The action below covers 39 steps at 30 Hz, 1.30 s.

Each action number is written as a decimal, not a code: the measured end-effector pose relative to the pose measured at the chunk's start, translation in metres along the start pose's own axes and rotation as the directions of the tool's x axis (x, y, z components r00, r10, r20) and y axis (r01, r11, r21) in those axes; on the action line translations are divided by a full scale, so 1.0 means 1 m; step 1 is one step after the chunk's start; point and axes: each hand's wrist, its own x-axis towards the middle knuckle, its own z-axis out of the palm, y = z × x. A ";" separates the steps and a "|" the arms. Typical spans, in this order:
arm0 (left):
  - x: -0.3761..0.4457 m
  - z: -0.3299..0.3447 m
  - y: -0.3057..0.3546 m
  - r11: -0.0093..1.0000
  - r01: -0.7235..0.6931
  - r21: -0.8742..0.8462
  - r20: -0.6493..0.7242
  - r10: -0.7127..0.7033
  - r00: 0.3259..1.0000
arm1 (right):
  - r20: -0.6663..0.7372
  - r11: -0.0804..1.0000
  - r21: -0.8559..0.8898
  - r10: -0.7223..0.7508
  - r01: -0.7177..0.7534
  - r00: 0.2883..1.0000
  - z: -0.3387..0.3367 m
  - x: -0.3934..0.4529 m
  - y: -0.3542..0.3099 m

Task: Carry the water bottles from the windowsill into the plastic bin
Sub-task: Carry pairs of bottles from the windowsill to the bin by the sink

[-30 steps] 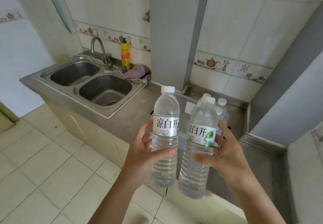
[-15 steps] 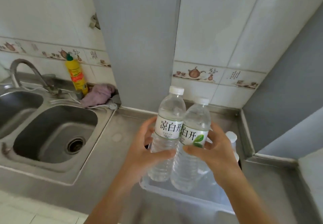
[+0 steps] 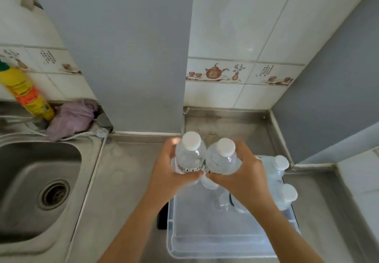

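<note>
Left hand (image 3: 167, 172) and right hand (image 3: 242, 173) each curl fingers round an upright bottle: left bottle (image 3: 190, 156), right bottle (image 3: 222, 159), touching, above the bin (image 3: 215, 242)'s far end; bin's near half open.

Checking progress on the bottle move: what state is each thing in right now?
left hand: grips left bottle, capped, upright
right hand: grips right bottle, capped, upright
plastic bin: open, lidless
bottles in bin: capped
sink: unplugged

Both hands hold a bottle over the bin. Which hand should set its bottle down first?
Probably the right hand. Its bottle sits nearest the bottles already standing along the plastic bin's right side, so it can fill in beside them. The left hand's bottle then takes the open space left.
</note>
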 end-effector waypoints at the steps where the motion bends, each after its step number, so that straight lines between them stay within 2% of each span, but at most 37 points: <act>1: 0.002 0.000 -0.003 1.000 -0.010 0.019 0.003 0.010 1.000 | -0.047 0.994 -0.100 -0.058 0.053 0.997 0.003 0.001 0.000; 3: 0.006 0.001 -0.010 0.999 -0.024 0.037 0.007 0.024 1.000 | -0.097 0.967 -0.213 -0.162 0.138 0.982 0.008 0.003 0.000; 5: 0.007 0.001 -0.016 0.997 -0.028 0.066 0.011 0.028 1.000 | -0.099 0.952 -0.258 -0.192 0.161 0.976 0.011 0.006 0.002; 9: 0.010 0.002 -0.030 0.987 -0.001 0.159 0.022 -0.002 1.000 | -0.044 0.951 -0.289 -0.133 0.115 0.990 0.014 0.009 0.008; 13: 0.007 0.006 -0.038 0.975 0.044 0.217 0.014 -0.049 0.999 | -0.019 0.974 -0.225 -0.044 0.038 0.999 0.014 0.011 0.011; 15: 0.008 0.008 -0.040 0.965 -0.004 0.263 0.038 -0.007 0.999 | -0.045 0.989 -0.148 -0.029 0.022 0.999 0.014 0.012 0.009; 17: 0.008 0.010 -0.043 0.944 -0.057 0.325 0.046 0.044 0.998 | -0.069 0.988 -0.144 -0.073 0.063 0.995 0.015 0.015 0.006; 22: 0.006 0.008 -0.054 0.938 -0.057 0.343 0.024 0.052 0.998 | 0.038 0.987 -0.148 -0.052 0.057 0.998 0.018 0.017 0.002; 25: 0.005 0.005 -0.053 0.938 -0.046 0.345 0.013 0.044 0.999 | 0.019 0.981 -0.181 -0.063 0.065 0.998 0.021 0.015 0.004; 30: 0.007 0.002 -0.041 0.901 -0.201 0.385 0.068 0.189 0.980 | 0.012 0.939 -0.310 -0.155 0.151 0.988 0.024 0.007 0.005; 33: 0.007 0.002 -0.033 0.821 -0.319 0.473 0.090 0.315 0.945 | -0.020 0.902 -0.393 -0.201 0.177 0.979 0.021 0.000 0.007; 36: 0.004 0.005 -0.025 0.638 -0.420 0.645 0.124 0.455 0.882 | -0.034 0.881 -0.433 -0.229 0.192 0.973 0.014 -0.009 0.009; 39: 0.000 0.008 -0.018 0.508 -0.493 0.706 0.184 0.541 0.821 | -0.060 0.876 -0.452 -0.218 0.169 0.974 0.005 -0.019 0.009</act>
